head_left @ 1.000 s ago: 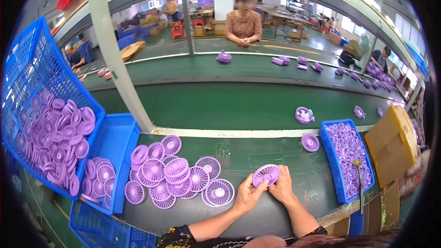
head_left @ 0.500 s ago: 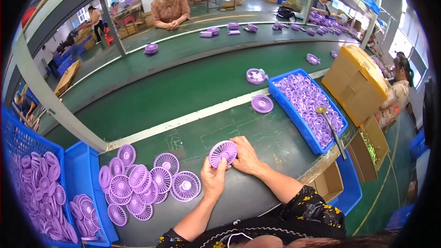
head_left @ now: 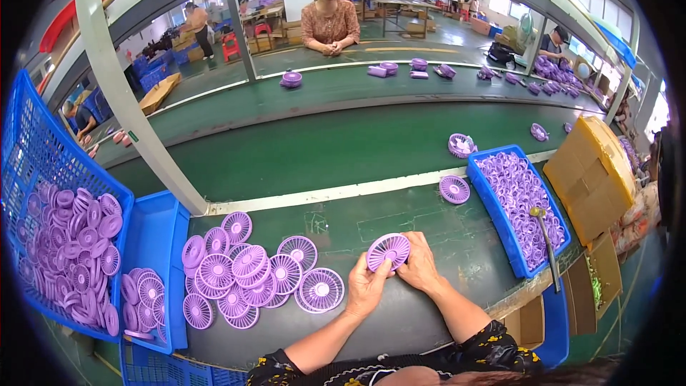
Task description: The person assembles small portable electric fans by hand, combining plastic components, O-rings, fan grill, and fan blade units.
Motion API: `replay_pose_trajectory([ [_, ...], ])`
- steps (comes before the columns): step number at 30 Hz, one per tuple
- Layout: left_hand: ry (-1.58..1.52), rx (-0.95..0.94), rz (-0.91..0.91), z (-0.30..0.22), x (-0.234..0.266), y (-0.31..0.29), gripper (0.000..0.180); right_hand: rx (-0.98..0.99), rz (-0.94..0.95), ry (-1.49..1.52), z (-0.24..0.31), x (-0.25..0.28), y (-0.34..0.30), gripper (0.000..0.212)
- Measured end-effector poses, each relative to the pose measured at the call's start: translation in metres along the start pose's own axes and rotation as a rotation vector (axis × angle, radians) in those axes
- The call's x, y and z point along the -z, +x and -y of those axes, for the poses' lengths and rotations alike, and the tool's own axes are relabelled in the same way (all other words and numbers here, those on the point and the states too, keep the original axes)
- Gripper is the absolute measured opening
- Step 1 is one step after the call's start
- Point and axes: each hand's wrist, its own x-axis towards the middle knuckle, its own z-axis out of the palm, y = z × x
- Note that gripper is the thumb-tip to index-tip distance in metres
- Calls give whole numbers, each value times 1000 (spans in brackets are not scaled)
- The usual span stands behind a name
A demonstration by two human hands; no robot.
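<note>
A purple fan grille (head_left: 386,249), round with slots radiating from a solid hub, is held between my two hands above the dark worktop. My left hand (head_left: 366,287) grips its near left side, with the thumb lying on its face. On the right side, my right hand (head_left: 420,264) is closed against the rim; its fingertips are partly hidden behind the grille. To the left of my hands lies a loose pile of similar purple grilles (head_left: 233,300), some overlapping. Another single grille (head_left: 454,189) rests flat on the worktop beyond my right hand.
At the left stand a blue crate (head_left: 127,207) heaped with grilles and a blue bin (head_left: 161,221). A blue tray (head_left: 493,223) of small purple rings, with a hammer (head_left: 547,243) across it, sits at the right beside a carton (head_left: 589,179). Across the green conveyor (head_left: 321,144) leans a person (head_left: 329,21).
My view has swung left, so the surroundings appear farther right. Both hands still hold the grille, which now looks tilted flatter.
</note>
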Motion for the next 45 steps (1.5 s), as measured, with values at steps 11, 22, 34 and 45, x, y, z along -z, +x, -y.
replay_pose_trajectory([
  [11,30,0,8,3,1,2,21,-4,-2,-3,-5,-2,0,27],
  [22,34,24,8,2,3,0,25,7,0,-2,0,-1,0,28],
  [34,14,24,15,-3,0,0,22,0,-7,4,-2,0,0,28],
  [45,27,32,1,-3,0,0,22,1,-8,17,-1,-2,0,28],
])
